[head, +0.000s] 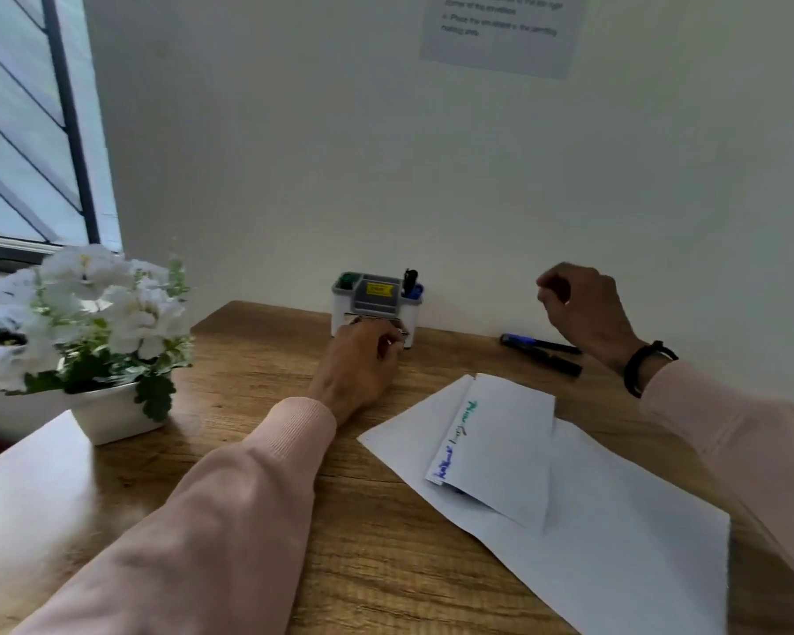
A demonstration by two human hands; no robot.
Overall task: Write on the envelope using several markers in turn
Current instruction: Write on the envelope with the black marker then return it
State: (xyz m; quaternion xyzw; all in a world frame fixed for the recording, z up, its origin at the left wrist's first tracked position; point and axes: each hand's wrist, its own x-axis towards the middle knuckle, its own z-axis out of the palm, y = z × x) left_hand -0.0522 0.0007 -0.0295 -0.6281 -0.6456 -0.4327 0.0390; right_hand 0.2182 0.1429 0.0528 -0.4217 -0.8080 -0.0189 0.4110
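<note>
One white pot of white flowers point(88, 332) stood at wooden desk's point(257, 359) left. Left hand point(363, 359) curled at white-grey organiser point(377, 304); grip unclear. One white envelope point(500, 446) with blue, green writing lay atop one paper sheet point(615, 543). Two dark markers point(542, 350) lay beyond. Right hand point(583, 309) hovered, fingers curled, seemingly empty.

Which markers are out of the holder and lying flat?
The two markers on the desk by the wall, below the right hand. The others stand upright in the holder.
</note>
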